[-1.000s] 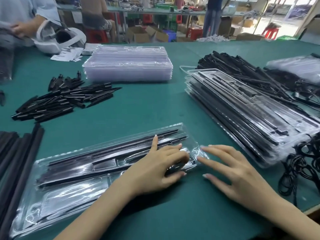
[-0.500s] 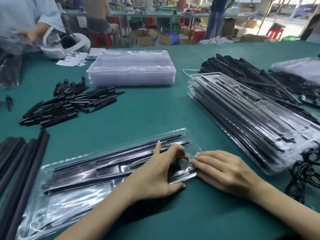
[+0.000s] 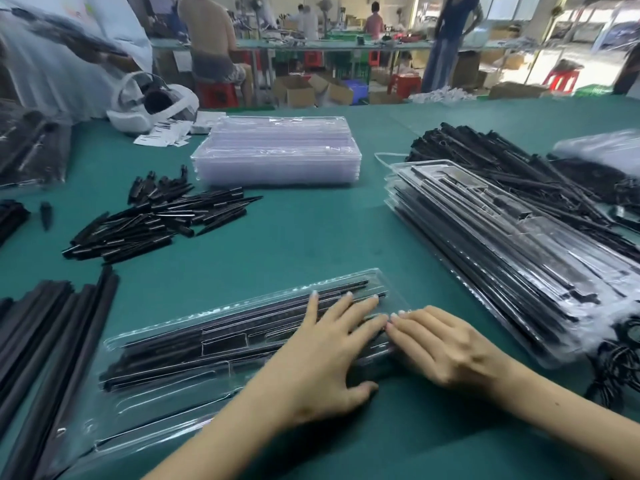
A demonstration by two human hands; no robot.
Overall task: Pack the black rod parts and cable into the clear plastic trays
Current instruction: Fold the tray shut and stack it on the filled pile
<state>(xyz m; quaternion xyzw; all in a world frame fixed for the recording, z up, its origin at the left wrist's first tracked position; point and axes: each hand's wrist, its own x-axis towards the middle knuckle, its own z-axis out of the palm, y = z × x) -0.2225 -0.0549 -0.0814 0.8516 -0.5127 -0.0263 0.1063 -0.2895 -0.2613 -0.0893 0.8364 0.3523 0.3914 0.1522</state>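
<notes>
Both my hands are pressing on the tray (image 3: 166, 344) of rods (image 3: 214, 344) lying before me on the table (image 3: 311, 244): left hand (image 3: 322, 362) with fingers spread flat, right hand (image 3: 446, 344) with fingers straight, touching its right end.

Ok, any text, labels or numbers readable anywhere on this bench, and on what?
None readable.
White paper slips beside the white headset: dark barcode-like print, too blurred to read.
Clear tray under both hands: no lettering visible.
Stack of empty trays: none visible.
</notes>
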